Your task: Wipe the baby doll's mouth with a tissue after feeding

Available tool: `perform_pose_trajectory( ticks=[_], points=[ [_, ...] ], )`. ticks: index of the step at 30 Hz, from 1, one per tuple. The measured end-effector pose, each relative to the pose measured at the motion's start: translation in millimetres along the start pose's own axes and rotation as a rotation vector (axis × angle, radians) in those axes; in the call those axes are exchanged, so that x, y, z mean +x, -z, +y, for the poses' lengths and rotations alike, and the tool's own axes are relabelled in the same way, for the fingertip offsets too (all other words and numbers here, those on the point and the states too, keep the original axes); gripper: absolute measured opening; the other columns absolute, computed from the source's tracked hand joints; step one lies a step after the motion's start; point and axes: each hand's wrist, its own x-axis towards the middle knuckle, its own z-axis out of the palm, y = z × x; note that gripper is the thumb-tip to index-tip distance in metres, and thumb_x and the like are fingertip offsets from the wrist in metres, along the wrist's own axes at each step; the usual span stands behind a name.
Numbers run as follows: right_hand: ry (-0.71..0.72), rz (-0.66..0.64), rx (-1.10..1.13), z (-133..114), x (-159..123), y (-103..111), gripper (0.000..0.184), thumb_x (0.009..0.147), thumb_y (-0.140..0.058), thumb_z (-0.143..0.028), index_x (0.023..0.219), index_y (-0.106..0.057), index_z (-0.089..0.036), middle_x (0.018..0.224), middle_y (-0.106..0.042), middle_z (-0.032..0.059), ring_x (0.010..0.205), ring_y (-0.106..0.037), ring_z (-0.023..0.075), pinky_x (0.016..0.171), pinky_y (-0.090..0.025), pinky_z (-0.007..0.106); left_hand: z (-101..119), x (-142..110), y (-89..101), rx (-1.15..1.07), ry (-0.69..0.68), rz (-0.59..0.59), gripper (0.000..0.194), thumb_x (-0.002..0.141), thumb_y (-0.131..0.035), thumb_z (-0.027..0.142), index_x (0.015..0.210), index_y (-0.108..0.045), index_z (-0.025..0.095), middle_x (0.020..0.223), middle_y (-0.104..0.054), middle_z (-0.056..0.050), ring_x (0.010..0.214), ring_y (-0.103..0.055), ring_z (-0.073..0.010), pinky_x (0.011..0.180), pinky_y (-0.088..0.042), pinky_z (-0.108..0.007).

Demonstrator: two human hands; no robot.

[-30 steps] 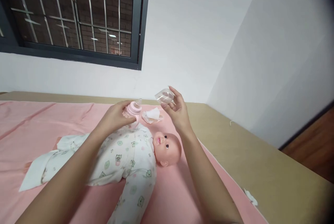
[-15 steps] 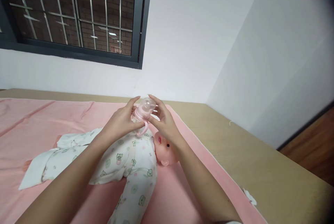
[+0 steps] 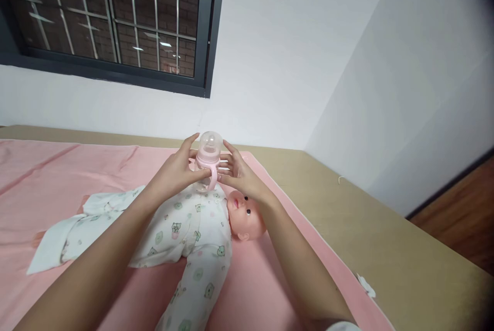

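Note:
A clear baby bottle (image 3: 209, 152) with a pink collar, pink handle and transparent domed cap stands nearly upright between my hands, above the doll's chest. My left hand (image 3: 178, 169) is closed around its left side, thumb across the front by the handle. My right hand (image 3: 241, 174) curves about the right side, its fingertips at the bottle and handle and its index finger beside the cap. Part of the right fingers' contact is hidden. Below lies a baby doll (image 3: 244, 216) on its back, head to the right, in a white outfit (image 3: 175, 236) with green bear prints.
A pink sheet (image 3: 254, 279) covers much of the wooden surface (image 3: 328, 207). A small white item (image 3: 366, 286) lies by the sheet's right edge. Behind are a white wall (image 3: 278, 63) and a dark-framed barred window (image 3: 206, 37).
The bottle has turned from tilted right to nearly upright and shifted slightly left and up, its handle now facing right. My right hand has moved a little with it. The doll lies as before.

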Motion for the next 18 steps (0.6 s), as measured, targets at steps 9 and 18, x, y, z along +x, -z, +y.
perform_pose_trajectory(
  ticks=[9, 18],
  points=[
    [-0.028, 0.091, 0.030, -1.3, 1.1, -15.1, 0.127, 0.058, -0.089, -0.033, 0.155, -0.006, -0.031, 0.129, -0.059, 0.0095, 0.113, -0.062, 0.0236, 0.106, -0.045, 0.045, -8.4, 3.4, -8.7, 0.016, -0.086, -0.035, 0.093, 0.076, -0.070, 0.040, 0.153, -0.020, 0.022, 0.136, -0.058, -0.011, 0.122, -0.055, -0.0303, 0.100, -0.042, -0.043],
    [0.025, 0.432, -0.170, 37.7, 12.2, 53.2, 0.121, 0.055, -0.086, -0.040, 0.152, -0.017, -0.025, 0.110, -0.064, 0.0062, 0.101, -0.063, 0.0219, 0.097, -0.050, 0.040, -8.6, 6.6, 14.0, 0.231, -0.023, -0.098, 0.030, 0.073, -0.070, 0.045, 0.092, -0.065, 0.022, 0.089, -0.071, -0.003, 0.086, -0.066, -0.0234, 0.072, -0.048, -0.032]
  ],
)
